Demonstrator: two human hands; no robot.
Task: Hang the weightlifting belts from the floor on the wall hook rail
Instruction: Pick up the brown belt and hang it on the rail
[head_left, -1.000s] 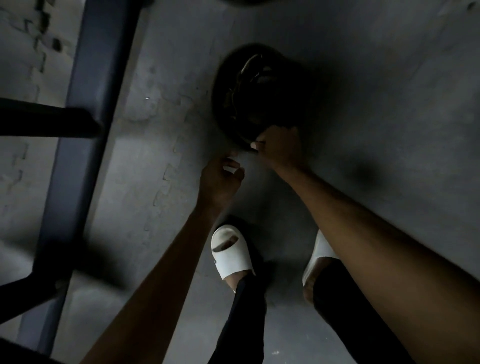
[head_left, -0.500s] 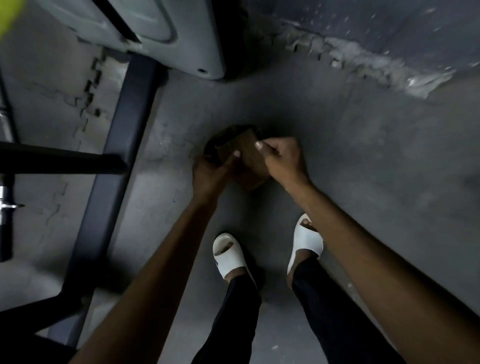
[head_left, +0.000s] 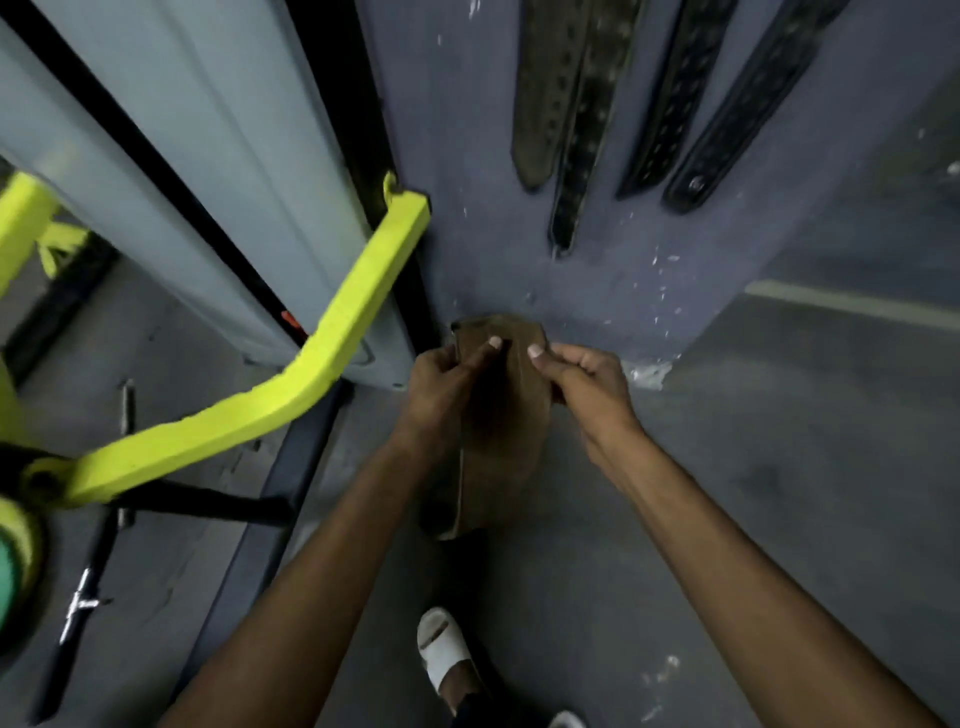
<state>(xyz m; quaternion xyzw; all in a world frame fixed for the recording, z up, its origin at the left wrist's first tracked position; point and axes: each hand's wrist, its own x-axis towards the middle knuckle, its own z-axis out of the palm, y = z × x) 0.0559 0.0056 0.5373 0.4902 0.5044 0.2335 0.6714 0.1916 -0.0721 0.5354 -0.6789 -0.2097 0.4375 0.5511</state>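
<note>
A brown weightlifting belt (head_left: 501, 436) hangs folded between both my hands, lifted off the floor in front of the blue-grey wall (head_left: 467, 249). My left hand (head_left: 441, 387) grips its top left edge, thumb on the front. My right hand (head_left: 582, 379) pinches its top right edge. Several dark belts hang down the wall above: an olive one (head_left: 545, 98), a studded black one (head_left: 582, 156) and two more black ones (head_left: 727, 114) to the right. The hook rail itself is out of frame above.
A grey gym machine column (head_left: 218, 156) with a bright yellow lever arm (head_left: 311, 374) stands close on the left. A dark steel floor frame (head_left: 260, 519) and a metal pin (head_left: 83, 603) lie lower left. My white slipper (head_left: 441, 649) is on the grey floor.
The belt was picked up from the floor with both hands and raised. My view tilted up from the floor to the wall, bringing the hanging belts into sight.
</note>
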